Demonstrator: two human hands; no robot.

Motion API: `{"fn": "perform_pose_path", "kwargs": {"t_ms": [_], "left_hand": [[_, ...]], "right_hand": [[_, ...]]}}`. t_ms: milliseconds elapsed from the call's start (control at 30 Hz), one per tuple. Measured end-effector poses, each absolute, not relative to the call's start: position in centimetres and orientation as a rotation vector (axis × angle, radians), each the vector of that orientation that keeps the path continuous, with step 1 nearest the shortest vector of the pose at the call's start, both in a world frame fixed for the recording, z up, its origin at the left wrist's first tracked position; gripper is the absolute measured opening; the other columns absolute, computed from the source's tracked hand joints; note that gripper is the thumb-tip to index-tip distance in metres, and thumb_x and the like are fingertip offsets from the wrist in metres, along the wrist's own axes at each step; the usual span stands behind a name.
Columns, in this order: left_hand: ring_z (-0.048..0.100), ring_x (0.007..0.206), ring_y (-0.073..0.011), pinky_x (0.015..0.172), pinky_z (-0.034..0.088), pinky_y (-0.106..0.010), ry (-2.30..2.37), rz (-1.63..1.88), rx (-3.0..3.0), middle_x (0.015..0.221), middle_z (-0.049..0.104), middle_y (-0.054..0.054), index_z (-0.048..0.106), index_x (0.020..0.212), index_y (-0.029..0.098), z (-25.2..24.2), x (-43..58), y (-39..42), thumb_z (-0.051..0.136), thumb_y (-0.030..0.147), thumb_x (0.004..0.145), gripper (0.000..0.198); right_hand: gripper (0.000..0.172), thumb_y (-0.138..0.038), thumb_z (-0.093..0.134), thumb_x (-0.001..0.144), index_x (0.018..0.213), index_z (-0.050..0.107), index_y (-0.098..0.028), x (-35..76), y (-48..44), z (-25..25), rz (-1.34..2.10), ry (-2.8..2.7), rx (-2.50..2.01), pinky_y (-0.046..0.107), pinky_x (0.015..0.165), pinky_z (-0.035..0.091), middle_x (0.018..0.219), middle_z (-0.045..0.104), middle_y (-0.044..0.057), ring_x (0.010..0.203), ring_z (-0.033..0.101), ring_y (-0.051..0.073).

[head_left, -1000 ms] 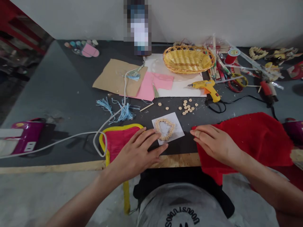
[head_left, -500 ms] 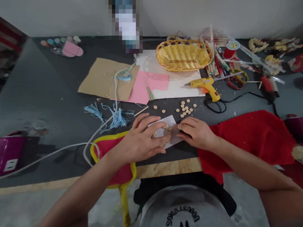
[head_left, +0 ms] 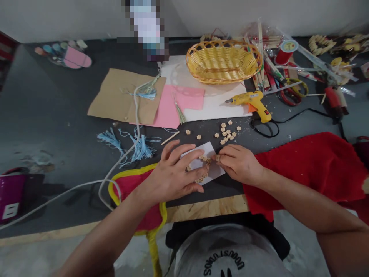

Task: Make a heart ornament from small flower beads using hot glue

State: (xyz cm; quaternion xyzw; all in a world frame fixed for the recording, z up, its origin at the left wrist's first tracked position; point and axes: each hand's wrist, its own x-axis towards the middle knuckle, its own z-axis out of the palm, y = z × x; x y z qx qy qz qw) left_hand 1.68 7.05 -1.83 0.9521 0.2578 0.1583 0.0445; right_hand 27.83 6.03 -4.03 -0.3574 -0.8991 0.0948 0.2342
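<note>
My left hand point(head_left: 178, 169) lies with fingers spread over a ring of small flower-shaped wooden beads point(head_left: 204, 177), partly hiding it. The ring rests on a square of white paper point(head_left: 216, 172) near the table's front edge. At the ring's right side, my right hand point(head_left: 239, 162) is closed in a pinch, fingertips touching or very near the beads. Whatever it pinches is too small and hidden to name. Beyond the hands sits a loose cluster of flower beads point(head_left: 227, 134), with two single ones to its left.
A yellow glue gun point(head_left: 253, 104) lies behind the beads, its black cord running right. A wicker basket point(head_left: 223, 65) stands farther back. Blue tassels point(head_left: 141, 146) and a white cable point(head_left: 119, 159) are at left; red cloth point(head_left: 311, 169) lies under my right forearm.
The view has shifted slightly. My hands stay at the ring in almost the same pose, the right fingertips still pinched at its right side.
</note>
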Motion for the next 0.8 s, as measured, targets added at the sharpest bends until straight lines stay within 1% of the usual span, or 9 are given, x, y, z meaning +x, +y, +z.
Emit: {"fn": "perform_pose_path", "kwargs": {"t_ms": [133,300,467,800], "left_hand": [[0.041,0.131,-0.0286,0.116,0.026,-0.055,0.795,0.468,2.922,0.134,0.057,-0.005,0.067,0.117,0.039,-1.9,1.68,7.07,0.055,0.064,0.089,0.04],[0.04,0.131,-0.0282,0.115,0.028,-0.055,0.786,0.439,2.924,0.132,0.056,-0.006,0.066,0.118,0.037,-1.77,1.65,7.12,0.056,0.062,0.09,0.039],[0.04,0.13,-0.0281,0.116,0.026,-0.054,0.781,0.474,2.938,0.134,0.055,-0.004,0.065,0.12,0.038,-1.88,1.67,7.18,0.055,0.062,0.09,0.039],[0.043,0.128,-0.0269,0.115,0.028,-0.053,0.8,0.471,2.954,0.133,0.058,-0.004,0.066,0.118,0.039,-1.9,1.66,7.17,0.057,0.062,0.09,0.038]], "right_hand": [[0.021,-0.018,0.05,0.097,0.093,0.07,-0.017,27.78,6.05,-4.15,0.222,-2.473,-0.985,0.028,0.069,0.048,0.083,0.067,0.004,0.075,0.057,0.015],[0.021,-0.019,0.05,0.097,0.092,0.07,-0.017,27.86,6.0,-4.3,0.237,-2.476,-0.99,0.029,0.069,0.047,0.084,0.067,0.004,0.077,0.057,0.015],[0.023,-0.02,0.048,0.098,0.09,0.07,-0.018,27.91,5.99,-4.17,0.247,-2.481,-0.995,0.029,0.069,0.046,0.084,0.067,0.004,0.075,0.055,0.015],[0.023,-0.019,0.049,0.098,0.091,0.07,-0.017,27.88,6.01,-4.19,0.274,-2.485,-0.992,0.03,0.069,0.047,0.084,0.067,0.005,0.075,0.055,0.016]]}}
